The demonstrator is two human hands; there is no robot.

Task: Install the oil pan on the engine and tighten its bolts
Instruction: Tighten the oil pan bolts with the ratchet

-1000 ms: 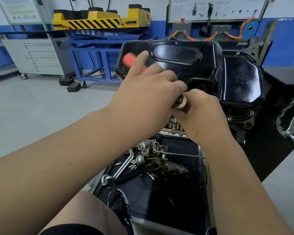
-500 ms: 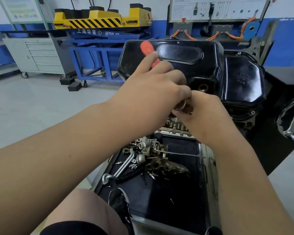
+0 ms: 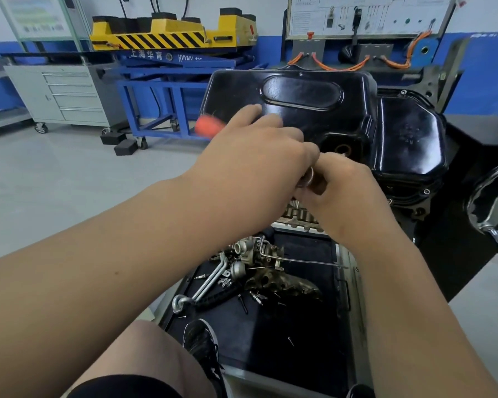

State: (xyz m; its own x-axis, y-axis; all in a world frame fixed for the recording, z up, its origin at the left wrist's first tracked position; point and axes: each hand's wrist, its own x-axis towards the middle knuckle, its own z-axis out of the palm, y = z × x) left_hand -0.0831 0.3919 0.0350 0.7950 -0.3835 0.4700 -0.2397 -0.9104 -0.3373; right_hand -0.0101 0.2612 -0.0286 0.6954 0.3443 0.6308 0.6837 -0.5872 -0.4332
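Observation:
The black oil pan (image 3: 299,90) sits on the upturned engine, its rim bolts showing at the right (image 3: 426,191). My left hand (image 3: 250,156) grips a ratchet whose orange handle (image 3: 209,126) sticks out to the left, blurred. My right hand (image 3: 342,191) pinches the metal ratchet head (image 3: 309,179) just below the pan's near side. Both hands meet there and hide the bolt under the tool.
Below the engine lies a black tray (image 3: 299,354) with a turbo part (image 3: 256,251), a manifold and loose screws. A chrome wheel (image 3: 495,211) is at the right edge. My knee and shoe (image 3: 202,346) are near the tray. A blue lift table (image 3: 179,64) stands behind.
The orange handle swung from upper left to upright and back down to the left in my left hand. My right hand stays on the ratchet head.

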